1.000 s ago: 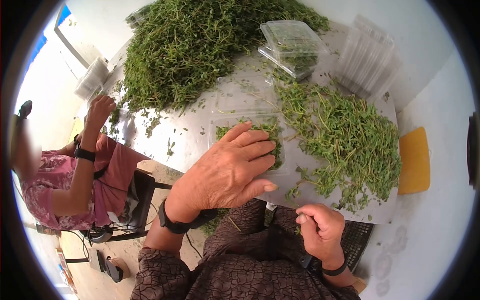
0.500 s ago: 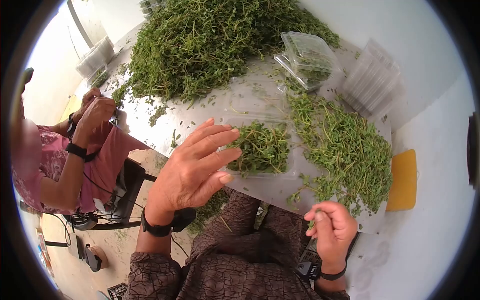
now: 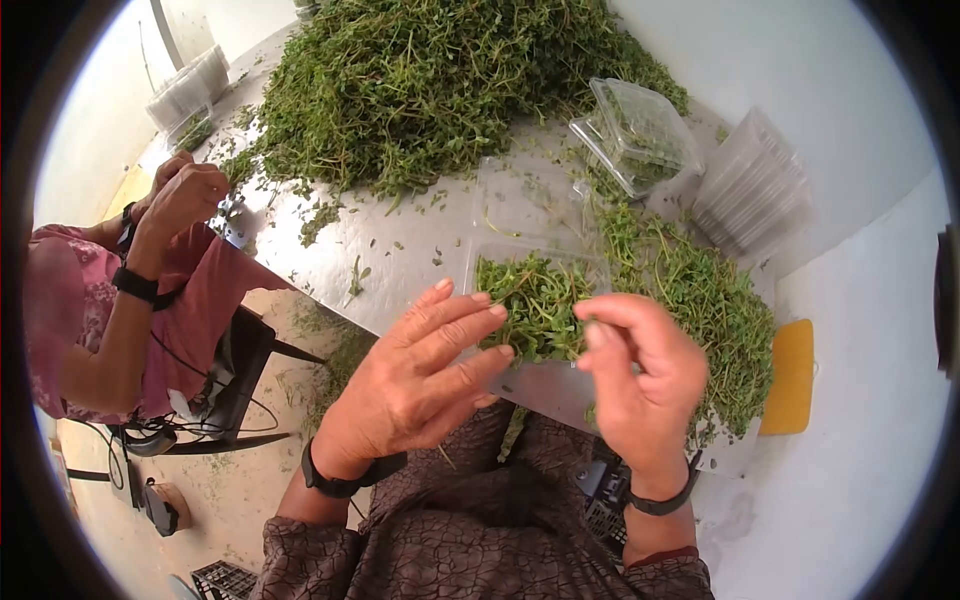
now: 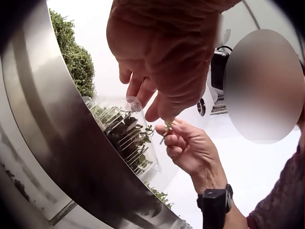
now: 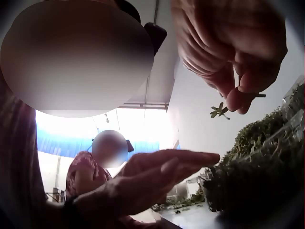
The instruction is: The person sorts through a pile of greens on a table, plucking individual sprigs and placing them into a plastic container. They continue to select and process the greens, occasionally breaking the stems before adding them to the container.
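An opened clear plastic clamshell box point(image 3: 470, 280) stands near the table's front edge, its lid point(image 3: 540, 200) folded back flat behind it. Leafy green sprigs point(image 3: 530, 295) fill the box. My left hand point(image 3: 425, 370) is at the box's left side, fingers extended, their tips overlapping the greens in the head view. Over the box's right front corner, my right hand point(image 3: 650, 375) pinches a small green sprig point(image 5: 219, 111) between thumb and forefinger. Its little leaves show clearly in the right wrist view. To the right of the box lies a loose heap of the same greens point(image 3: 690, 330).
A large mound of greens point(image 3: 430, 90) covers the back of the table point(image 3: 400, 270). Filled clamshells point(image 3: 645, 135) and a stack of clear containers point(image 3: 755, 190) stand back right. At the left another person point(image 3: 110, 330) sits working; a yellow board point(image 3: 790, 380) leans right.
My left hand has lifted off the greens and drawn back to the box's left side. The right hand has come up from beside my lap to the box, still pinching a sprig.
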Tool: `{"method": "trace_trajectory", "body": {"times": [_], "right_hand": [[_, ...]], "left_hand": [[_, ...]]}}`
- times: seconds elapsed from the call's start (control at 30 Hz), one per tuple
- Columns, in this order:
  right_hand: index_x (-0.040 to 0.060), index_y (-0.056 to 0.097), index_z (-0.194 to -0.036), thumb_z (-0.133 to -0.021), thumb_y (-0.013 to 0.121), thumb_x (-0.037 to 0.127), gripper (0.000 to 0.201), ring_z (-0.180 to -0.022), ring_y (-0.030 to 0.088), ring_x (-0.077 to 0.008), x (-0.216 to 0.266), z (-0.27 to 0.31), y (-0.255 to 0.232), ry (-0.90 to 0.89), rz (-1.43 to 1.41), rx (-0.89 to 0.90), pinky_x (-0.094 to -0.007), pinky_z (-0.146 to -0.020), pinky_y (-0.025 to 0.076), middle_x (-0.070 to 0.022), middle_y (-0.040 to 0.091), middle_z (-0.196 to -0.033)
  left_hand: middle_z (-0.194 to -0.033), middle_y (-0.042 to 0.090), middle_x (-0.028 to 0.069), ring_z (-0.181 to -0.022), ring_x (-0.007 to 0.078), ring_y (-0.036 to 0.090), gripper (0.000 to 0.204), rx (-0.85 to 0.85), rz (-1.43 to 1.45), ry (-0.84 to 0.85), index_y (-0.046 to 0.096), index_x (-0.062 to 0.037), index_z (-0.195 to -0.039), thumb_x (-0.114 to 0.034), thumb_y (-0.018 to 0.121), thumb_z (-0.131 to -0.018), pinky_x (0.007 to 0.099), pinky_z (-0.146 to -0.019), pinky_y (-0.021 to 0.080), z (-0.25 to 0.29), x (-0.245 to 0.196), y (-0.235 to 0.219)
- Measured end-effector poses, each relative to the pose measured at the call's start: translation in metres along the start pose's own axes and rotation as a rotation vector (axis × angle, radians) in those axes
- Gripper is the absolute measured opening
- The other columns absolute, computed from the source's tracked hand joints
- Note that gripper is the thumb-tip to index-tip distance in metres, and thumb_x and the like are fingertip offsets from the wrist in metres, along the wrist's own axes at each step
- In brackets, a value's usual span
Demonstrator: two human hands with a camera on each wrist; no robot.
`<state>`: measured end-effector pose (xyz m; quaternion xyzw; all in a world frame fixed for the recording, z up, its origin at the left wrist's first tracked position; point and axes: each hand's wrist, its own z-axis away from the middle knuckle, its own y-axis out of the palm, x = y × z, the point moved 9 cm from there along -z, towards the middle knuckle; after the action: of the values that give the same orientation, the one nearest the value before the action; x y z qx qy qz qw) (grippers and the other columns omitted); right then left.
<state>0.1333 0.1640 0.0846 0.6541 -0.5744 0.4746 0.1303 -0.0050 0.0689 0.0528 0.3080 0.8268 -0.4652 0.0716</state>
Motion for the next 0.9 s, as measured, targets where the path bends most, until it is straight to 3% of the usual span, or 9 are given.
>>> {"method": "trace_trajectory", "body": {"times": [0.03, 0.17, 0.27, 0.47, 0.73, 0.9], "right_hand": [[0.0008, 0.066, -0.097, -0.083, 0.066, -0.007, 0.016, -0.070, 0.066, -0.0248, -0.001, -0.003, 0.007, 0.004, 0.005, 0.019, -0.0292, -0.062, 0.051, -0.0139, 0.067, -0.088], [0.0023, 0.068, -0.099, -0.076, 0.073, -0.003, 0.024, -0.080, 0.068, -0.0314, 0.011, -0.009, 0.016, -0.167, 0.330, 0.030, -0.0364, -0.069, 0.055, -0.0148, 0.070, -0.096], [0.0025, 0.069, -0.102, -0.074, 0.074, -0.001, 0.028, -0.088, 0.067, -0.0317, 0.021, -0.009, 0.009, -0.278, 0.550, 0.047, -0.0378, -0.073, 0.055, -0.0146, 0.070, -0.102], [-0.0015, 0.069, -0.106, -0.076, 0.073, 0.003, 0.030, -0.108, 0.061, -0.0340, 0.002, -0.003, -0.007, -0.193, 0.615, 0.100, -0.0433, -0.093, 0.049, -0.0151, 0.070, -0.108], [-0.0021, 0.067, -0.109, -0.078, 0.073, 0.004, 0.032, -0.112, 0.060, -0.0345, -0.011, 0.006, 0.000, -0.137, 0.552, 0.170, -0.0444, -0.096, 0.046, -0.0163, 0.070, -0.107], [-0.0019, 0.064, -0.112, -0.079, 0.073, 0.005, 0.035, -0.113, 0.060, -0.0345, -0.001, 0.008, 0.004, -0.134, 0.562, 0.199, -0.0462, -0.099, 0.044, -0.0147, 0.070, -0.096]], "left_hand": [[-0.133, 0.060, 0.0124, -0.128, 0.0345, 0.053, 0.049, 0.005, -0.002, 0.009, 0.067, -0.0118, -0.120, -0.022, 0.077, -0.073, 0.0566, -0.113, 0.035, -0.002, -0.002, 0.002], [-0.131, 0.060, 0.0116, -0.128, 0.0334, 0.052, 0.049, 0.042, -0.040, 0.020, 0.066, -0.0106, -0.121, -0.024, 0.077, -0.075, 0.0565, -0.114, 0.033, -0.007, -0.002, 0.012], [-0.125, 0.061, 0.0114, -0.126, 0.0326, 0.053, 0.048, 0.066, -0.032, 0.007, 0.065, -0.0083, -0.122, -0.028, 0.075, -0.079, 0.0567, -0.116, 0.030, -0.007, 0.002, 0.016], [-0.118, 0.063, 0.0120, -0.119, 0.0330, 0.056, 0.046, 0.075, -0.029, -0.004, 0.065, -0.0043, -0.121, -0.030, 0.071, -0.084, 0.0570, -0.115, 0.030, -0.012, 0.002, 0.020], [-0.122, 0.062, 0.0135, -0.121, 0.0343, 0.056, 0.043, -0.011, -0.022, 0.001, 0.065, -0.0031, -0.118, -0.032, 0.068, -0.087, 0.0567, -0.112, 0.034, -0.008, 0.002, 0.010], [-0.131, 0.059, 0.0157, -0.127, 0.0359, 0.052, 0.044, -0.048, -0.022, 0.025, 0.064, -0.0031, -0.120, -0.035, 0.065, -0.089, 0.0577, -0.113, 0.032, -0.014, -0.003, 0.007]]}}
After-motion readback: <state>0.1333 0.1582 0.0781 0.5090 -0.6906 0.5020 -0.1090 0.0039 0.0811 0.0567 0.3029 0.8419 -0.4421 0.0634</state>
